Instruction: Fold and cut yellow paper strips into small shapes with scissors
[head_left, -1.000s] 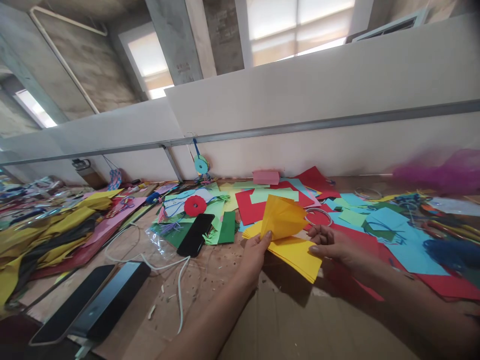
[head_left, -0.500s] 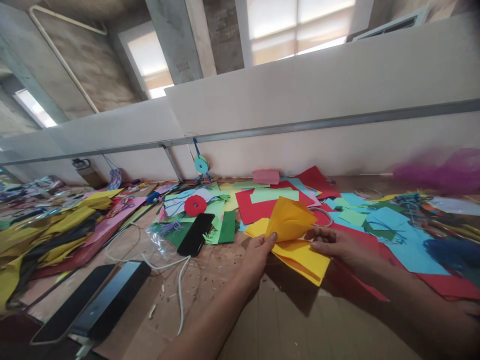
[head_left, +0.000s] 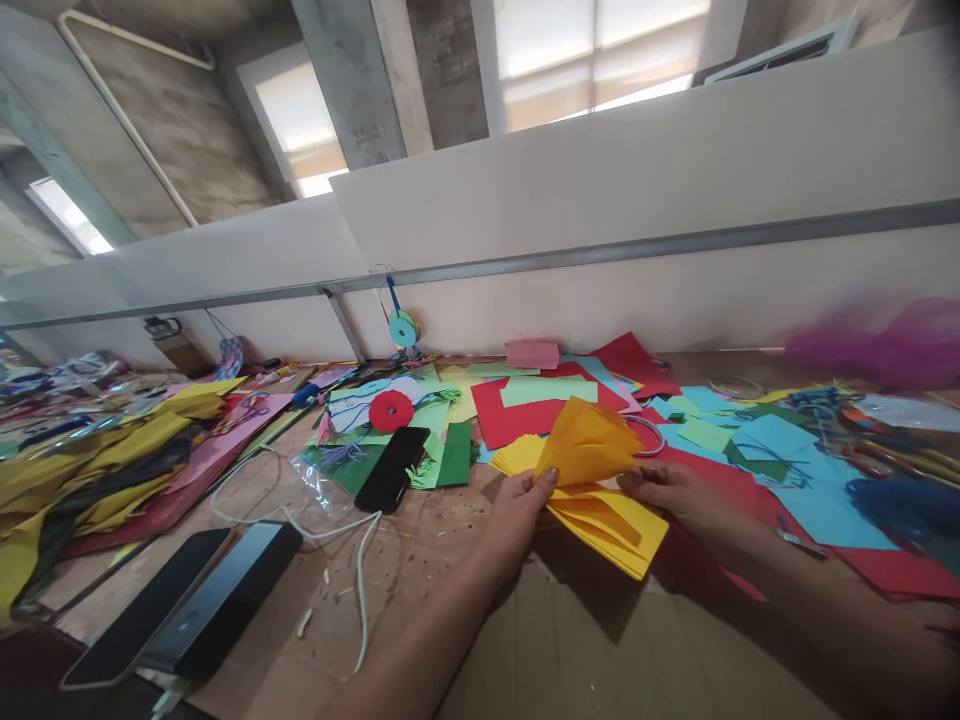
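Observation:
A bundle of folded yellow paper [head_left: 611,525] is held above the table, its layers fanned apart. My left hand [head_left: 521,510] pinches it at the left, thumb on top. At its right side my right hand [head_left: 667,492] has its thumb and fingers closed on a paper edge; the fingertips are partly hidden. One raised part of the paper stands up between the hands, and other layers spread out toward the left and the front. Red sheets [head_left: 709,465] lie under and behind my right hand.
A black phone [head_left: 392,470] and a red ring-shaped piece [head_left: 391,410] lie left of centre. Nearer are a power bank [head_left: 221,598], another dark phone [head_left: 146,608] and a white cable [head_left: 361,590]. Blue paper [head_left: 825,500] and dark blue yarn [head_left: 900,505] lie at right.
The lower layers of the yellow paper have spread further apart and shifted slightly right. Both hands have moved a little to the right, still gripping it.

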